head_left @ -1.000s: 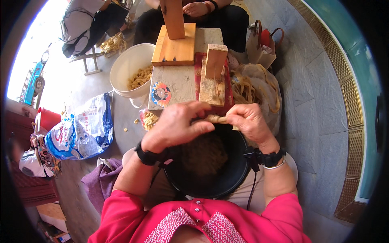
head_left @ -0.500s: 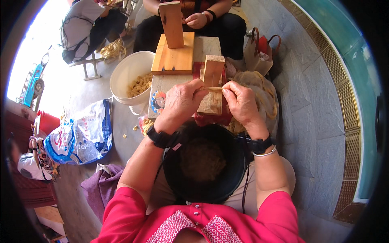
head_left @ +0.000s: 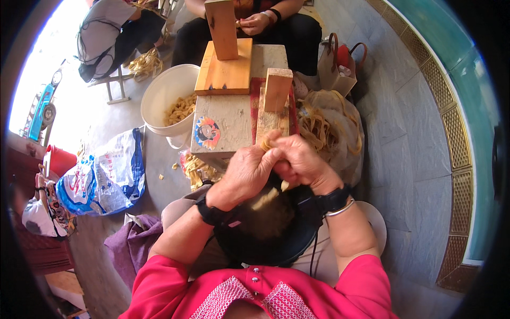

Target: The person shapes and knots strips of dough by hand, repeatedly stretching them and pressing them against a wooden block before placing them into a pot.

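Both hands meet above a dark bucket (head_left: 303, 242) between my knees. My left hand (head_left: 247, 171) is closed, thumb and fingers pinched on a pale yellow strip (head_left: 265, 144) that shows at the fingertips. Pressed against it, my right hand (head_left: 302, 159) is closed too, its fingers curled round the same strip. Below them is a yellowish piece (head_left: 265, 199); whether it hangs from the strip or is loose I cannot tell. A dim heap of similar stuff lies in the bucket. Just beyond my hands a wooden post (head_left: 278, 90) stands on a wooden base (head_left: 271, 119).
A low bench (head_left: 228, 117) bears a larger wooden stand (head_left: 223, 74). Left of it is a white bucket (head_left: 151, 101) of yellow curls; right, a mesh bag (head_left: 329, 138) of strips. A person (head_left: 249, 32) sits opposite, handling something small. A blue-white sack (head_left: 106, 175) lies left.
My hands have drawn back from the wooden post toward my lap and come together. The strip, stretched between them before, is now bunched in the fingers, with a yellowish piece below.
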`<state>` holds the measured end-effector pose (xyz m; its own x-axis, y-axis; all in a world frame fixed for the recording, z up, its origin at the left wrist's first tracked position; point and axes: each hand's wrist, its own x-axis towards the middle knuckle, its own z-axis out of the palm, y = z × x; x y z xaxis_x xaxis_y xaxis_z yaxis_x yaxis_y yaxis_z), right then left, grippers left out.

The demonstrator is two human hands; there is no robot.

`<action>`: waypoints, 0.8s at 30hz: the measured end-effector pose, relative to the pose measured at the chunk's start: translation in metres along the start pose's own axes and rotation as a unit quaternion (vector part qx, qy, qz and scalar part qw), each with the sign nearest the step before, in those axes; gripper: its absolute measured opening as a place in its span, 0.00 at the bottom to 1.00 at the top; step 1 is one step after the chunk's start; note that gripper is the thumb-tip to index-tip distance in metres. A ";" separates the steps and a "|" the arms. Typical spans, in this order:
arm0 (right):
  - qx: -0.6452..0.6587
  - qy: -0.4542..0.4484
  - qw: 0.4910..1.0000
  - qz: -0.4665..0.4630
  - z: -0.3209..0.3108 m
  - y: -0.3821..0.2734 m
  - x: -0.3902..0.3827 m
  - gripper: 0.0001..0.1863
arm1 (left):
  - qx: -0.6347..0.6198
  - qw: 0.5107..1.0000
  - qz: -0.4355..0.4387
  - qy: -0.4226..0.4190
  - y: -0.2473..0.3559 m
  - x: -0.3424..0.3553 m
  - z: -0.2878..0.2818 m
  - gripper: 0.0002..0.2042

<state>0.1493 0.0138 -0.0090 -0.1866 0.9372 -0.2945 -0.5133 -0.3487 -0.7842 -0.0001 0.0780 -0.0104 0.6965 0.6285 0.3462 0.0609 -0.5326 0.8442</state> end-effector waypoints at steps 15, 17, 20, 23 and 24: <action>0.067 -0.031 0.996 -0.041 0.036 0.009 -0.016 0.15 | -0.232 0.917 -0.006 0.325 0.014 0.017 -0.040 0.20; 0.200 -0.041 0.977 -0.058 0.044 0.008 -0.020 0.12 | -0.073 0.965 0.116 0.225 0.009 0.005 -0.037 0.20; -0.224 0.058 0.942 -0.243 0.042 0.011 -0.022 0.10 | 0.019 0.972 0.220 0.080 0.015 0.000 -0.025 0.17; -0.348 0.184 0.854 -0.339 0.045 0.024 -0.016 0.09 | -0.031 0.994 0.081 0.064 0.015 -0.011 -0.003 0.16; -0.347 0.194 0.849 -0.349 0.043 0.027 -0.013 0.10 | -0.067 0.996 0.031 0.057 0.014 -0.011 -0.001 0.17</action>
<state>0.1020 -0.0075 -0.0027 0.3191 0.8916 0.3212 0.2559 0.2453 -0.9351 -0.0076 0.0642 -0.0021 0.6100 0.6612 0.4368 -0.0804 -0.4967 0.8642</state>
